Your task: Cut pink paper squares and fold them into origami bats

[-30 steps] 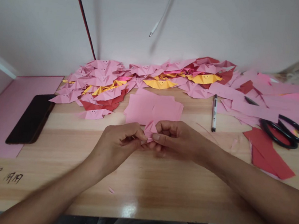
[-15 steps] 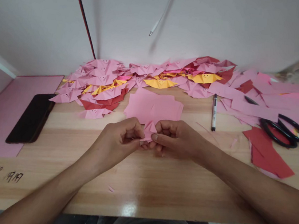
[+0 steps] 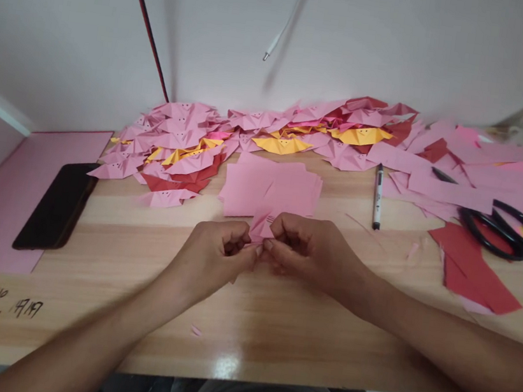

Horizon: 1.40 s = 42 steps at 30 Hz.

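Note:
Between both hands is a small piece of folded pink paper [image 3: 261, 227], its peaked part pointing away from me. My left hand [image 3: 222, 252] pinches its left lower edge between thumb and fingers. On the other side my right hand [image 3: 305, 247] grips it, fingertips close to those of the left. The fingers cover much of the lower part. Just beyond the hands lies a stack of pink paper sheets [image 3: 272, 188], flat on the wooden table [image 3: 283, 327].
Folded pink, red and yellow paper shapes [image 3: 183, 128] are heaped along the wall. A black phone [image 3: 55, 207] lies left on pink card. To the right are a marker [image 3: 377, 198], black-handled scissors [image 3: 502, 231], red paper [image 3: 478, 269] and pink strips. A white cable [image 3: 274, 43] hangs above.
My right hand's fingers have curled in closer to the left fingertips, and the left hand has shifted slightly right. Both hands still hold the folded paper.

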### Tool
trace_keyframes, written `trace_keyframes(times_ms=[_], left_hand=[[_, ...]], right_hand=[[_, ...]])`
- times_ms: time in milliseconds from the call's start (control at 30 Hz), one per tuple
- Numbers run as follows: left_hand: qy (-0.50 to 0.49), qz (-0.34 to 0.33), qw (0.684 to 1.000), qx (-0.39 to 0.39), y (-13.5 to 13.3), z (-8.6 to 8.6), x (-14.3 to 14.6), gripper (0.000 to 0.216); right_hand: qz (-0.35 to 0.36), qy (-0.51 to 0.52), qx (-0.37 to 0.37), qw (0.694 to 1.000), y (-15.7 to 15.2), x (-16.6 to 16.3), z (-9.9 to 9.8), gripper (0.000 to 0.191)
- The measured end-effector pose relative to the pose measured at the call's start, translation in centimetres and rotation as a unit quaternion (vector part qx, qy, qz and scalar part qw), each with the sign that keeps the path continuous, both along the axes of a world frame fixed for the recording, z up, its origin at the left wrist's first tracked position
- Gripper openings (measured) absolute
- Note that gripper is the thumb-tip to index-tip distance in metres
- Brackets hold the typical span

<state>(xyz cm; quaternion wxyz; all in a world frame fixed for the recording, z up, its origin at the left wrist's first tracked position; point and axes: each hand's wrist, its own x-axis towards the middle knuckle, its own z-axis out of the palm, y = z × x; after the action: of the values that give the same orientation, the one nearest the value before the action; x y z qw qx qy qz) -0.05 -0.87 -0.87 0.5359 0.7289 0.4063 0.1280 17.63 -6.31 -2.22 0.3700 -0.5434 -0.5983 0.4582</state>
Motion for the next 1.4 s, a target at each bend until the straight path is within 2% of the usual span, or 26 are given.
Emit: trace_keyframes(times_ms=[267,567,733,867,1067,1267,1400], left_hand=[[-0.011,0.025,0.999,-0.043,-0.22,0.18,0.35,0.018],[-0.014,0.007,0.997,-0.071,-0.12,0.18,0.14,0.014],[0.008,-0.003,0.999,-0.047,-0.25,0.18,0.02,0.017],[0.001,-0.009,0.996,-0.084,-0.12,0.29,0.03,0.02],[-0.031,-0.018,0.992,-0.119,0.29,0.35,0.0,0.014],[-0.019,-0.007,0.993,-0.115,0.13,0.53,0.12,0.016],[-0.029,-0.028,0.992,-0.116,0.36,0.43,-0.08,0.016]], right_hand=[[-0.01,-0.072,0.043,0.996,-0.07,-0.21,0.34,0.012],[0.014,-0.011,0.002,1.0,0.15,0.13,0.1,0.008],[0.02,-0.078,0.042,0.996,0.15,0.22,0.37,0.018],[0.033,-0.102,0.06,0.992,0.11,0.28,0.34,0.02],[0.081,-0.074,0.017,0.994,0.22,0.66,0.09,0.01],[0.05,-0.087,0.028,0.995,0.47,0.51,0.4,0.023],[0.081,-0.055,0.011,0.995,0.47,0.65,0.3,0.013]])
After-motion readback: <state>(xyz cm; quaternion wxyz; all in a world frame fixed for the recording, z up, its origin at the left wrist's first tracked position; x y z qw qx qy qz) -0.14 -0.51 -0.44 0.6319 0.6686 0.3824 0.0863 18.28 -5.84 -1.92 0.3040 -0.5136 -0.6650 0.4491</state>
